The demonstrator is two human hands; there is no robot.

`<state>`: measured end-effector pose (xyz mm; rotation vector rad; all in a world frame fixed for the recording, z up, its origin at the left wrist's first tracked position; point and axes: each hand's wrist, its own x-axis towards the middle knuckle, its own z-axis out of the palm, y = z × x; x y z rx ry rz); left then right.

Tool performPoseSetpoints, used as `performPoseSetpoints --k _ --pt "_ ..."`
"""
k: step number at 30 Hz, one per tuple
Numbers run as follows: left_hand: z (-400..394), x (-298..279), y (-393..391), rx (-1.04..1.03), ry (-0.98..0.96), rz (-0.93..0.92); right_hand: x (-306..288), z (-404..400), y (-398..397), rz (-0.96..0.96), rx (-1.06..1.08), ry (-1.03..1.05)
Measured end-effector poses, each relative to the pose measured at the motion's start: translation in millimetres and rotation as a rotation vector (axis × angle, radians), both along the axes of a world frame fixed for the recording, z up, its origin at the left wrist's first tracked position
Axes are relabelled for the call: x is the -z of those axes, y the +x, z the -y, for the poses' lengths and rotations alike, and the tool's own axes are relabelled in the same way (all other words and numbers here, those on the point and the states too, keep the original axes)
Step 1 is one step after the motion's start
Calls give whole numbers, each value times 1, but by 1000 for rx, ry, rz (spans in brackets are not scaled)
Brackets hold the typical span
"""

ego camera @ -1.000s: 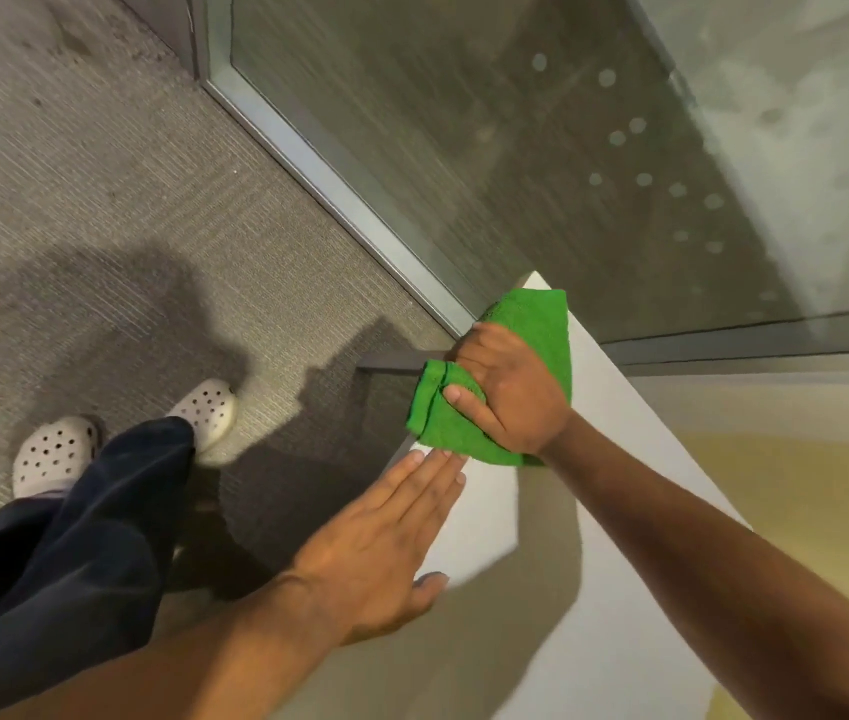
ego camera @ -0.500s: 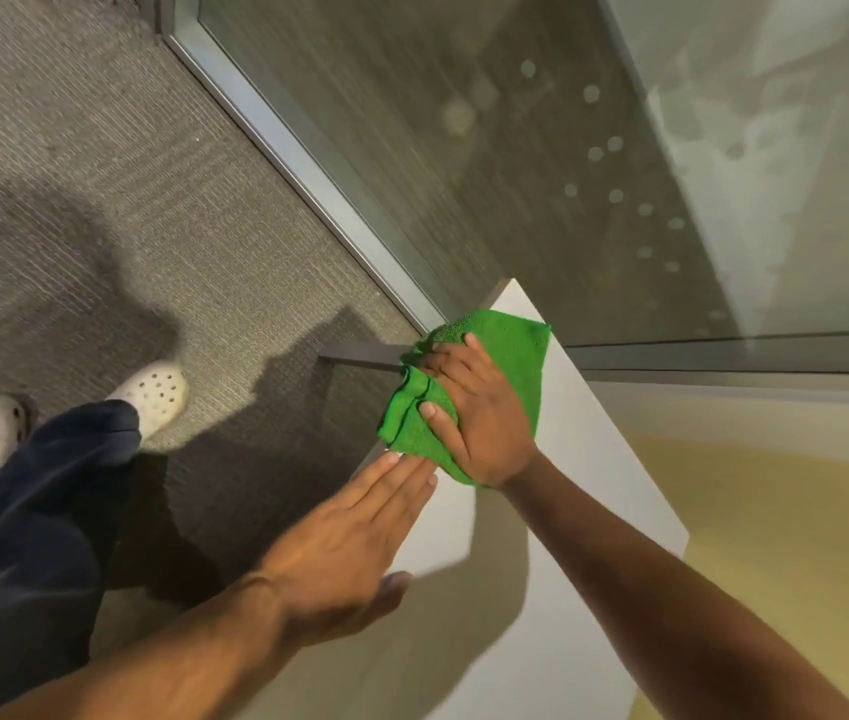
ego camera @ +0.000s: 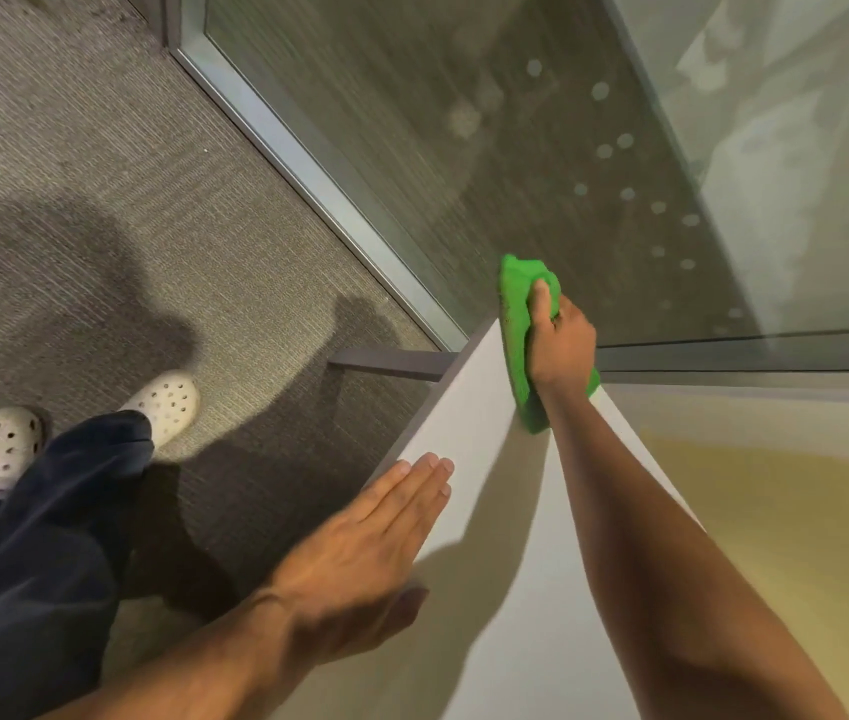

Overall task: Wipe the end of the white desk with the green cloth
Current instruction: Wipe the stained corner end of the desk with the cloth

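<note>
Two hands show: right hand grip closed on green cloth, hiding the white desk corner; left hand flat, empty.

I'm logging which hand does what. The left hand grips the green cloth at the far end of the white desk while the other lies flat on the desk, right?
Not quite: the head view shows the right hand gripping the green cloth at the far end of the white desk. The left hand is the one lying flat.
</note>
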<state>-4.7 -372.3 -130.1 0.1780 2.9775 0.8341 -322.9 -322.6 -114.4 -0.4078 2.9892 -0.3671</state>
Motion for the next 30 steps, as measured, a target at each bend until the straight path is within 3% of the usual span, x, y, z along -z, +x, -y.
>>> performPoseSetpoints --k 7,13,19,24,30 --pt "0 -3 -2 6 12 34 -10 -9 1 39 277 162" --pt "-2 3 -1 -18 7 13 -1 21 42 -93 -71 75" --pt "-5 5 -1 -30 -50 -3 -2 2 111 44 -257 130" --pt "-7 6 1 -43 -66 -27 2 15 131 69 -148 171" --pt "-6 1 3 -31 -81 -35 -3 56 47 70 60 210"
